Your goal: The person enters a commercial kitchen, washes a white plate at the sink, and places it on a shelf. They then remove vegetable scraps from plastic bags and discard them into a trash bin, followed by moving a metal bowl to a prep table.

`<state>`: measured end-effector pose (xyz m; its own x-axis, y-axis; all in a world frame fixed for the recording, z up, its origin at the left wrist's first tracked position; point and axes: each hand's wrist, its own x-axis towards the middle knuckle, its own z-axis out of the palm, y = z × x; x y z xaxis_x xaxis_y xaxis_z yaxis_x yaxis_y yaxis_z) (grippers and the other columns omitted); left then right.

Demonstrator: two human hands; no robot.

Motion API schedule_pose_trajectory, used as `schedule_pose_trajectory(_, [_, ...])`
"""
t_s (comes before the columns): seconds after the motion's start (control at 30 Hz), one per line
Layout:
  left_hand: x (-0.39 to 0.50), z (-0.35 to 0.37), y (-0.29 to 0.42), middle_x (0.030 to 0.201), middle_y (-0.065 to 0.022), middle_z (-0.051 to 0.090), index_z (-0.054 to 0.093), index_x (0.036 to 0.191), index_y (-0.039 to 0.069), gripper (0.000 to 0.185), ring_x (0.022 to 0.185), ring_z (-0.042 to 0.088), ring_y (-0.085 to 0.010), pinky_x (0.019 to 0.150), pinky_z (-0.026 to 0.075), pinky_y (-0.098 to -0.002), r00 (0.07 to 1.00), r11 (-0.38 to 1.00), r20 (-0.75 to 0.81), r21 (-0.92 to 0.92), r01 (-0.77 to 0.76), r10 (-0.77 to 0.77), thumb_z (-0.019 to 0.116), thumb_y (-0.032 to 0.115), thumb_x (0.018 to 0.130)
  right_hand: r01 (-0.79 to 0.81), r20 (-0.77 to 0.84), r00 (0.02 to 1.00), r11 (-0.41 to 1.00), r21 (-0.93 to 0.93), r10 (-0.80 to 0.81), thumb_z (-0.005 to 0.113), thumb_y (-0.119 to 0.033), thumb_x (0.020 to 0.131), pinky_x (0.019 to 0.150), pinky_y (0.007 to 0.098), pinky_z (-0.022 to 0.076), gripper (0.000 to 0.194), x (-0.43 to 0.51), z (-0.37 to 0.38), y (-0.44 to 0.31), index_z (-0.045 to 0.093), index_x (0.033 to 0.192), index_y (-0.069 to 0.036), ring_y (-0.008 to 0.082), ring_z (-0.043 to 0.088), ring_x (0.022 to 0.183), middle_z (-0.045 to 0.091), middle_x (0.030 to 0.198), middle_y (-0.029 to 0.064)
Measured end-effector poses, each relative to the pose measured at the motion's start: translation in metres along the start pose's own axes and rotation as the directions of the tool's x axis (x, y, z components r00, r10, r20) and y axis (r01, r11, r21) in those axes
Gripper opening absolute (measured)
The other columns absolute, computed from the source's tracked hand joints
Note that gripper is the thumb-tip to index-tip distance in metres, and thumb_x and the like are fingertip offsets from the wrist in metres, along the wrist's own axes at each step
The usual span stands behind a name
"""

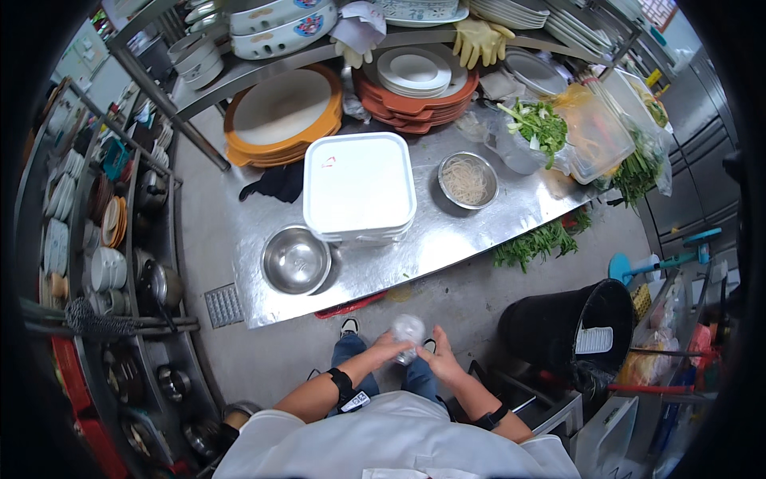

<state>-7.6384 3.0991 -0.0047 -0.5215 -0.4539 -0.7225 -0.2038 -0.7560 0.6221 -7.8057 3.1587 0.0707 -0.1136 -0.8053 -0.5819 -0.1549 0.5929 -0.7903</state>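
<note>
My left hand (386, 349) grips a clear, shiny object (408, 330), perhaps a plastic bottle or bundled plastic; blur hides its exact kind. It is held in front of my body, above the floor and short of the steel table (371, 260). My right hand (441, 361) is close at its right side, thumb and fingers spread; whether it touches the object is hard to tell. Nearest on the table are a metal bowl (296, 261) and a stack of white plastic lids or trays (359, 182). Farther right sits a smaller metal bowl of pale noodle-like strands (465, 181).
Orange oval dishes (281, 111) and reddish-brown dishes with white plates (414, 78) stand along the table's back. Leafy greens (538, 127) lie at its right end. A black bin (568, 329) stands right; a loaded shelf rack (128, 239) lines the left.
</note>
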Motion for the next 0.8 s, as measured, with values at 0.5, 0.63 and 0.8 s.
schedule_pose_trajectory(0.5, [0.163, -0.160, -0.068, 0.129, -0.0082, 0.048, 0.046, 0.129, 0.004, 0.040, 0.116, 0.048, -0.0222, 0.096, 0.042, -0.0343, 0.752, 0.715, -0.630, -0.433, -0.548, 0.194, 0.052, 0.022, 0.094, -0.301, -0.041, 0.950, 0.944, 0.137, 0.309, 0.059, -0.023, 0.092, 0.099, 0.0313, 0.0376, 0.042, -0.053, -0.032, 0.025, 0.054, 0.124, 0.003, 0.0202, 0.053, 0.113, 0.059, 0.119, 0.0115])
schedule_pose_trajectory(0.63, [0.120, -0.129, -0.070, 0.091, -0.0051, 0.060, 0.055, 0.108, 0.006, 0.022, 0.073, 0.059, -0.0184, 0.061, 0.050, -0.0304, 0.818, 0.985, -0.549, 0.074, -0.155, 0.170, 0.061, 0.011, 0.087, -0.277, -0.115, 0.947, 0.944, 0.180, 0.300, 0.059, -0.025, 0.091, 0.099, 0.0322, 0.0388, 0.042, -0.063, -0.056, 0.015, 0.055, 0.123, 0.002, 0.0218, 0.053, 0.114, 0.060, 0.120, 0.0132])
schedule_pose_trajectory(0.8, [0.070, -0.086, -0.060, 0.076, -0.0044, 0.060, 0.060, 0.097, 0.007, 0.013, 0.063, 0.061, -0.0186, 0.055, 0.053, -0.0310, 0.919, 0.958, -0.273, -0.104, 0.266, -0.285, 0.060, 0.007, 0.084, -0.219, -0.216, 0.944, 0.964, 0.150, 0.248, 0.061, -0.026, 0.089, 0.096, 0.0336, 0.0414, 0.043, -0.071, -0.110, 0.040, 0.055, 0.122, 0.002, 0.0237, 0.055, 0.112, 0.060, 0.119, 0.0150])
